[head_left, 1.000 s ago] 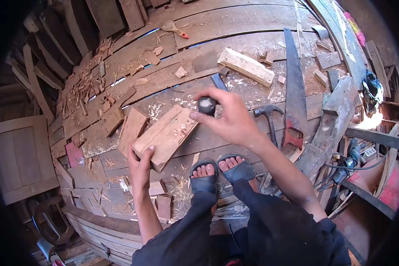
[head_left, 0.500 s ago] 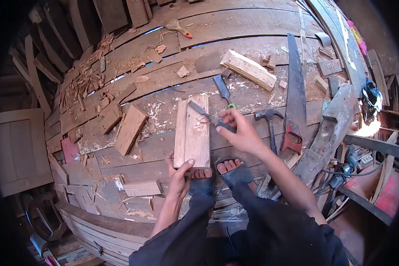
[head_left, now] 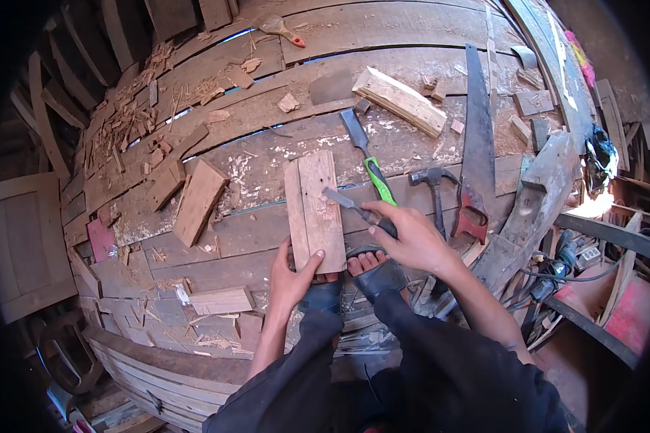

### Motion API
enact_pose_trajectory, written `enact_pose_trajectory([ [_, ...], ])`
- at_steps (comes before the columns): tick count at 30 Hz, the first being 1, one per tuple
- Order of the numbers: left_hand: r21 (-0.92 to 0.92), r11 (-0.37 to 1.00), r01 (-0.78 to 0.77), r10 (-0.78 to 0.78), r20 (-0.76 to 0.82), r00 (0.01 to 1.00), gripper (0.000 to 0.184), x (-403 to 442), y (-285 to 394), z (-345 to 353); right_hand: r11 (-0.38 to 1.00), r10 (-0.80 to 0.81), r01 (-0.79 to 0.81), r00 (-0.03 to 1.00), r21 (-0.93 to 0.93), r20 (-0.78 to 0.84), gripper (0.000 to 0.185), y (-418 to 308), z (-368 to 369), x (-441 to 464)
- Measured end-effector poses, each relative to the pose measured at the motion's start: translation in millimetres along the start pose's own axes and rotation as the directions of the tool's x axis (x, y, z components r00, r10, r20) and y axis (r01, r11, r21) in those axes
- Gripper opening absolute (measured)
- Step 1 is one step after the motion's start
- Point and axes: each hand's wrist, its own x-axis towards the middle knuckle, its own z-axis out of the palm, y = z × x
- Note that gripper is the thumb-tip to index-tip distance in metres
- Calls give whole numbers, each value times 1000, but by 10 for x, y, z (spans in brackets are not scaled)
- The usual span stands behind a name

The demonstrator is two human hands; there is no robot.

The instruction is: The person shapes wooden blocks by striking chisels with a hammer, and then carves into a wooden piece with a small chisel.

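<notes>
My left hand grips the lower end of a pale wooden block, thumb on its top face. The block stands roughly lengthwise away from me, above my feet. In my right hand is a dark-handled chisel, its blade tip at the small chips on the block's right side. Beyond the block lies a wider chisel with a green handle. To the right of it rests a hammer, with a red-handled handsaw further right.
Another wooden block lies left of my work, and a long pale piece lies beyond. A brush is at the far side. Shavings litter the plank floor. A cable and power tool sit at right.
The block has swung from slanted to nearly straight ahead. My right hand has tilted the chisel from handle-up to low over the block, and the blade has moved nearer along it.
</notes>
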Motion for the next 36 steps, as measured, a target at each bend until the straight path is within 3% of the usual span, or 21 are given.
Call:
enact_pose_trajectory([
  [2,195,977,85,-83,-18,996,83,-52,255,-156,997,69,-70,996,25,54,42,-60,-29,-84],
  [3,290,949,125,-121,-32,992,84,-64,317,-199,999,19,-19,1000,42,16,42,-2,5,-113],
  [5,226,974,4,8,-52,999,83,-46,218,-187,994,-76,80,995,71,-61,43,176,118,-187],
  [9,109,950,-292,304,-114,946,76,83,206,-126,994,-60,69,992,87,-107,43,264,276,-292],
  [12,25,923,-385,384,-153,911,67,210,310,-75,989,-57,75,988,125,-145,42,258,403,-366],
  [14,145,882,-447,465,-126,876,61,307,355,-75,989,21,-10,997,146,-74,41,200,412,-424],
  [17,219,837,-501,533,-121,838,52,425,478,-62,973,-8,45,987,226,-162,40,250,513,-420],
  [20,269,772,-576,616,-95,782,43,553,512,-23,988,-69,99,971,119,-229,41,323,602,-386],
  [26,297,730,-615,660,-76,747,31,662,535,14,991,86,-97,990,-91,-116,45,99,538,-361],
  [29,249,746,-618,655,-101,749,27,685,505,35,986,-110,139,959,97,-260,48,408,774,-293],
  [32,259,735,-626,666,-102,739,31,695,473,43,897,-38,140,969,419,-244,48,606,1065,-252],
  [35,219,737,-639,672,-135,729,44,735,442,48,564,189,-216,973,797,130,47,584,1019,-279],
  [36,191,741,-644,671,-152,726,49,748,434,53,513,181,-229,971,827,156,47,588,1022,-288],
])
